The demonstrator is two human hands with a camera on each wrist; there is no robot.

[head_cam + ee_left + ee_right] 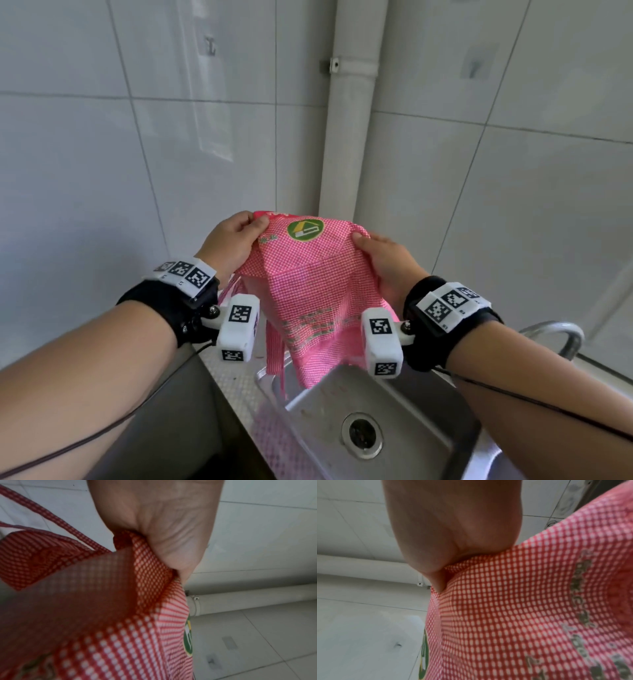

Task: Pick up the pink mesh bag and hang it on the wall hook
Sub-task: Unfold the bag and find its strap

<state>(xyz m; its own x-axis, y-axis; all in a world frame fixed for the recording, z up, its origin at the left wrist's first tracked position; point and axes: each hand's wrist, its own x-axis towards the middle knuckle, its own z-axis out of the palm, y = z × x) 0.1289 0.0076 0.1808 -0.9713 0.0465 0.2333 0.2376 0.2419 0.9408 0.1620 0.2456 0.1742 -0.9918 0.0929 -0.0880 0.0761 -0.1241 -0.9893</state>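
Observation:
The pink mesh bag [308, 284] with a green round logo hangs spread between both hands above the sink. My left hand [236, 236] pinches its upper left corner, thumb on top of the mesh. My right hand [380, 253] pinches the upper right corner. The bag's handles [274, 349] dangle below toward the basin. Close up, the mesh [106, 615] bunches under my left palm [164, 524], and the printed mesh [522, 608] fills the right wrist view under my right hand [453, 527]. A wall hook [210, 45] sits high on the left tiles; another hook [476, 66] is on the right wall.
A steel sink [404, 404] with a round drain [362, 434] lies below the bag. A curved faucet [561, 337] rises at the right. A white vertical pipe [352, 113] runs up the tiled corner behind the bag.

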